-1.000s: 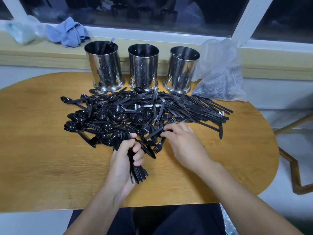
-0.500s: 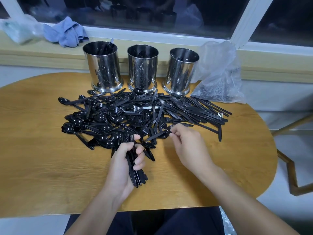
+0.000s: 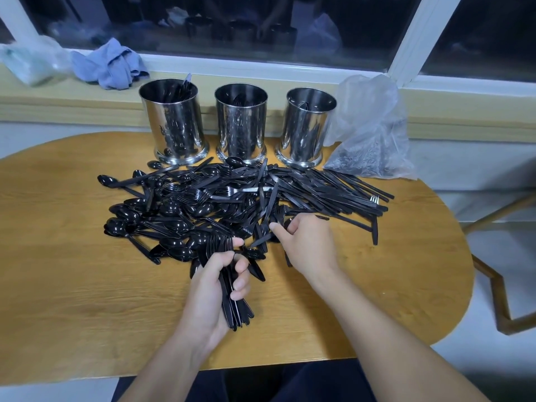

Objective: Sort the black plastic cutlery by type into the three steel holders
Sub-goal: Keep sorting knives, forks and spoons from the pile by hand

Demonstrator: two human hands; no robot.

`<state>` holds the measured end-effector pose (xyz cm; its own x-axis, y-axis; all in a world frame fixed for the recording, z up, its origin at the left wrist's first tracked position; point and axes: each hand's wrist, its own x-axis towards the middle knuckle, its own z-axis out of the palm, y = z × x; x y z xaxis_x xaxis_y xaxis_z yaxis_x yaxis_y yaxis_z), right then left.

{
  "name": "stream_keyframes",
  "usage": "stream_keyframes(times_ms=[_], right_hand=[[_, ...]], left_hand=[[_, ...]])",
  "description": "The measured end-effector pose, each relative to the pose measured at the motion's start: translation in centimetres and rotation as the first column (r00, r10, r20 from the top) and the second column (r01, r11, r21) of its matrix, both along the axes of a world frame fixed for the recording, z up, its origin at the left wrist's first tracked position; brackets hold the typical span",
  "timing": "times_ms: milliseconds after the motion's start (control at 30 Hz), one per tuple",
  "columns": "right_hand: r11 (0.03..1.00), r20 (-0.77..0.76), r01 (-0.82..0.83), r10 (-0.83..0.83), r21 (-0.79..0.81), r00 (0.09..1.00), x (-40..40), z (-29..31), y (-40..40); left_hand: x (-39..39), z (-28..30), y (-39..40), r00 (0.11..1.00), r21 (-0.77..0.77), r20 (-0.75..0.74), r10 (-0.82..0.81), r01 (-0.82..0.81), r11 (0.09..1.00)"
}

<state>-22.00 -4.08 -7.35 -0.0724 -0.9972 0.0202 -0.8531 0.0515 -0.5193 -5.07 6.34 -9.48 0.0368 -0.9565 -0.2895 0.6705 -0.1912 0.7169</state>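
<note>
Three shiny cylindrical steel holders (image 3: 242, 123) stand behind one heap of black plastic cutlery (image 3: 232, 198) on the oval wooden tabletop (image 3: 72, 285). The left hand (image 3: 213, 288) grips a bundle of black plastic forks (image 3: 235, 309). The right hand (image 3: 307, 245) pinches one piece in the heap.

- The three steel holders (image 3: 242, 123) at the table's far edge are polished metal, mirror-bright, reflecting the dark pieces in front of them.
- The cutlery pile (image 3: 232, 204) is black plastic; the spoon bowls look glossy and catch highlights, the handles show a duller sheen.
- The table (image 3: 72, 271) is light wood with visible grain and a smooth, faintly satin top.
- The bag (image 3: 374, 134) by the far right edge is thin, crinkled, cloudy clear plastic.
- The blue cloth (image 3: 110, 65) on the sill is soft, matt, rumpled fabric.
</note>
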Motion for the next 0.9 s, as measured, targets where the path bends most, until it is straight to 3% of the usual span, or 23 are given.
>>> stream_keyframes(times_ms=[233,400,667,900], right_hand=[[0.997,-0.121,0.001,0.009,0.083,0.993,-1.2,0.8,0.4],[0.986,-0.077,-0.036,0.049,0.160,0.996,-2.5,1.2,0.6],[0.990,-0.093,-0.136,0.140,0.048,0.986,-4.2,0.3,0.8],[0.972,0.210,-0.230,0.215,0.048,0.954,-5.3,0.3,1.5]], left_hand=[[0.0,-0.3,-0.1,1.000,0.003,0.010,0.016,-0.016,1.000],[-0.1,-0.3,0.0,0.998,0.016,0.069,0.004,-0.005,1.000],[-0.5,0.1,-0.1,0.983,0.012,0.184,-0.022,0.020,1.000],[-0.9,0.2,-1.2,0.977,0.032,0.211,-0.021,0.015,0.999]])
